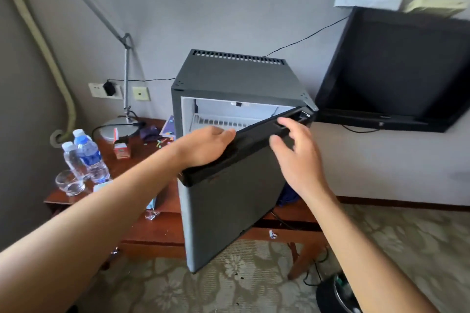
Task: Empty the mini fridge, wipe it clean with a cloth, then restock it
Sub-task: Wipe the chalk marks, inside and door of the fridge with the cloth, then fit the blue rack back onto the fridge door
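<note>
A dark grey mini fridge (236, 76) stands on a wooden desk (157, 226). Its door (229, 206) is swung partly open toward me. Inside I see a white interior with a wire shelf (216, 122), and no items on the part that shows. My left hand (206, 145) rests on the door's top edge, fingers laid over it. My right hand (292, 160) hovers just in front of the door's top edge near the hinge side, fingers spread and holding nothing. Three water bottles (86, 157) stand on the desk at the left.
A drinking glass (70, 183), a small orange carton (122, 151), a desk lamp (122, 127) and scattered small items sit left of the fridge. A black TV (396, 68) hangs at the right. A bin (335, 292) stands on the patterned carpet.
</note>
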`<state>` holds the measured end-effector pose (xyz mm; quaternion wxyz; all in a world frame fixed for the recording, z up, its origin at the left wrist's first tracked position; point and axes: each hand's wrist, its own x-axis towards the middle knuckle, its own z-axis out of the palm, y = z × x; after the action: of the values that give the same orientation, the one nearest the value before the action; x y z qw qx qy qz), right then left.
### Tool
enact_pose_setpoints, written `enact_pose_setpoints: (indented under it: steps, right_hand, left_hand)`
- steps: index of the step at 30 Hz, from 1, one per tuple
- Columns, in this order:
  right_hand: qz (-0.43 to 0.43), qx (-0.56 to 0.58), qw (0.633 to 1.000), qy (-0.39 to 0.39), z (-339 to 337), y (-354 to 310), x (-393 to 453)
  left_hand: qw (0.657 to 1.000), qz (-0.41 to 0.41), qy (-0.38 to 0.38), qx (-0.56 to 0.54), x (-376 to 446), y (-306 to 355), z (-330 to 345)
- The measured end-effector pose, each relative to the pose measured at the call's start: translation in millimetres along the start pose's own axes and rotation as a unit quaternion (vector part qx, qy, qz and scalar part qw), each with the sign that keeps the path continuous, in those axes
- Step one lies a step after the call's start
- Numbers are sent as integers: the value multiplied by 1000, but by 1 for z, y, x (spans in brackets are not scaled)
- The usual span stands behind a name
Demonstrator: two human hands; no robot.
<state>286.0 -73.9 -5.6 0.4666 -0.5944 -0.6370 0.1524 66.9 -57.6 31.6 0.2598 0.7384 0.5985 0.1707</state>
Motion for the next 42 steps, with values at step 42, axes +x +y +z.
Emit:
enact_pose_setpoints:
  steps: [42]
  right_hand:
    - [-63, -331, 925, -175, 112, 50, -118]
  left_hand:
    - [976, 27, 89, 197, -94, -158, 129]
